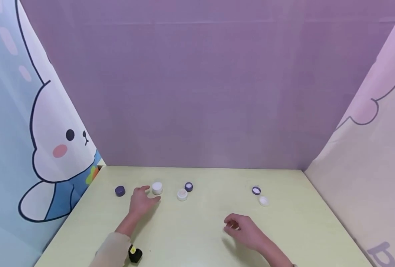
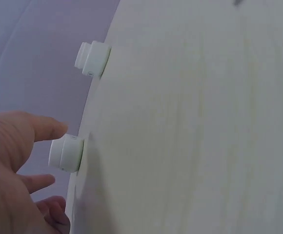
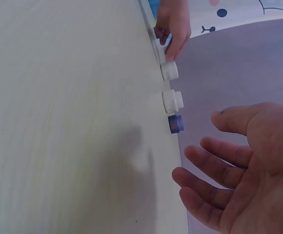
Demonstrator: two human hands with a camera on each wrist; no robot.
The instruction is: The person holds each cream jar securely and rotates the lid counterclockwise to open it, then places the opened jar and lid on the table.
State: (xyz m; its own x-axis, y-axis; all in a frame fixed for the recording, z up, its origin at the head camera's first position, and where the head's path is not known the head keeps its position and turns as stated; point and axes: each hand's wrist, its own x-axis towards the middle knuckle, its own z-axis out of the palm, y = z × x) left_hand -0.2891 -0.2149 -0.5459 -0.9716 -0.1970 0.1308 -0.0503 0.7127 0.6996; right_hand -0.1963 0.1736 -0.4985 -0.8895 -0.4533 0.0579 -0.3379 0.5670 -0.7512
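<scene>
My left hand (image 1: 142, 202) reaches beside a small white jar (image 1: 157, 188), thumb and fingers spread apart around its near left side without gripping it. In the left wrist view, the thumb tip lies close to that jar (image 2: 66, 153). To its right stand a white jar without a lid (image 1: 182, 194) and a small dark blue jar without a lid (image 1: 188, 186). A dark blue round jar (image 1: 119, 191) sits left of the hand. My right hand (image 1: 245, 230) hovers above the table with loosely bent fingers and holds nothing.
On the right of the table (image 1: 190, 230) lie a dark blue ring-shaped lid (image 1: 256, 190) with a pale inside and a white lid (image 1: 263, 201). A purple backdrop (image 1: 197, 92) rises behind the table, and printed cloths hang along both sides.
</scene>
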